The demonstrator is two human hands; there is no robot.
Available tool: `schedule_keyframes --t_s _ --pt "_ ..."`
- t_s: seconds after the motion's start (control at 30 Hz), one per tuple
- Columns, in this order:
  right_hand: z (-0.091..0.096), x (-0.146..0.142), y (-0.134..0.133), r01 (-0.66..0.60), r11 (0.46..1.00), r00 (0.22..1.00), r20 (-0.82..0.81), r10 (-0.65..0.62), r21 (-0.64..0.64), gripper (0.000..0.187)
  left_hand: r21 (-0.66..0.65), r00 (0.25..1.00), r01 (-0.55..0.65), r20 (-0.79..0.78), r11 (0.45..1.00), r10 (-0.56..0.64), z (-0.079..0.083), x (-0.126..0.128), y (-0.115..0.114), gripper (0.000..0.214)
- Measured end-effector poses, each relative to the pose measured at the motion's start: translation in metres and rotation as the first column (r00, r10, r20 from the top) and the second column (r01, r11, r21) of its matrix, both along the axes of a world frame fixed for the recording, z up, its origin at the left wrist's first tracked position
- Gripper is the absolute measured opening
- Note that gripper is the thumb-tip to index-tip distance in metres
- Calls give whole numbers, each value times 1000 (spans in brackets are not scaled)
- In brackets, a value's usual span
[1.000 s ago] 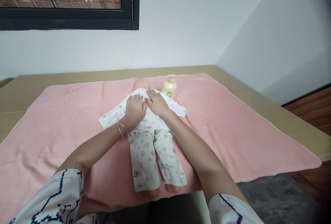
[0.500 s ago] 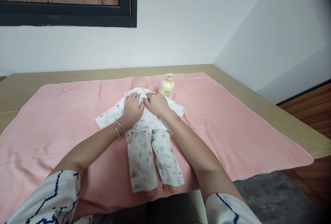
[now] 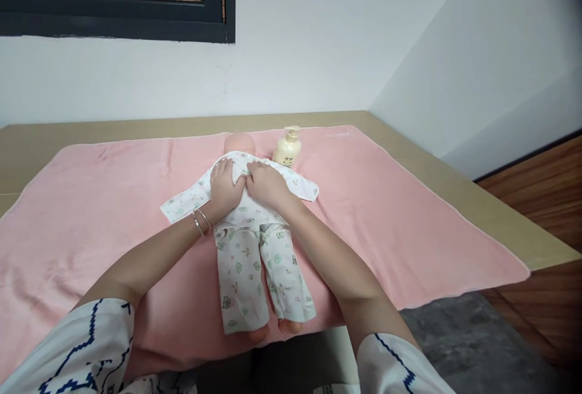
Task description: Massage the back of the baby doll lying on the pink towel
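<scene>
A baby doll (image 3: 239, 143) in white pyjamas with small green and pink prints lies stretched out, its head toward the wall and its feet toward me. The pyjama top (image 3: 245, 215) and the trousers (image 3: 240, 279) cover its body and legs. My left hand (image 3: 224, 189) rests flat on the left side of the upper torso, fingers extended. On the right side lies my right hand (image 3: 266, 185), also flat with fingers stretched. The two thumbs nearly meet in the middle. Neither hand grips anything.
A cream pump bottle (image 3: 287, 148) stands upright just right of the doll's head. Beneath everything a pink blanket (image 3: 386, 230) is spread over a wooden table (image 3: 409, 157). Behind are a white wall and a dark-framed window (image 3: 136, 15).
The whole view has shifted slightly, so everything sits a little further left. Both hands keep the same place on the doll's torso.
</scene>
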State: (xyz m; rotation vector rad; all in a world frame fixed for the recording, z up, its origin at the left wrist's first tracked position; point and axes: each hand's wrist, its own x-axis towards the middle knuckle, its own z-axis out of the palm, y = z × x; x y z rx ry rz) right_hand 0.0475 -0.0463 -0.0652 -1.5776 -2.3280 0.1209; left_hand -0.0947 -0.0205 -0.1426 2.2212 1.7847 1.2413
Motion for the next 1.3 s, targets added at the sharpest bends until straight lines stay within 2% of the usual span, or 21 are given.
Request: schedule_keyframes --t_s 0.1,0.23,0.43,0.6,0.7,0.83,0.9,1.0,1.13,1.3 --pt "-5 3 7 -3 999 999 -42 2 -33 38 19 1000 18 -16 1000 -18 0 -1 0 54" --pt "-21 8 25 9 997 990 -143 -19 -73 52 36 1000 9 -15 999 -8 -1 0 0 51" --pt "-29 9 29 22 999 985 -167 -30 -47 57 68 1000 14 -16 998 -13 -1 0 -2 47" --pt "-31 20 38 -107 990 987 -130 94 -94 59 152 995 99 -28 983 -96 0 0 -7 38" --pt "-28 20 36 -97 993 990 -108 90 -62 57 163 993 119 -15 979 -118 0 0 -9 35" --pt "-14 4 13 -9 999 1000 -11 10 38 46 102 1000 15 22 995 -17 -1 0 -7 41" --pt "-5 -3 1 8 999 1000 29 -9 44 39 74 999 -29 22 997 27 -1 1 -7 46" --pt "0 -4 -2 12 1000 1000 15 -12 2 35 73 1000 -1 -6 997 2 1 2 -8 46" --pt "-11 10 18 -21 994 989 -145 5 -111 40 130 998 40 -59 991 -33 6 3 -14 34" --pt "-32 23 39 -95 991 978 -195 75 -96 55 216 990 73 -131 974 -45 11 4 -22 24"
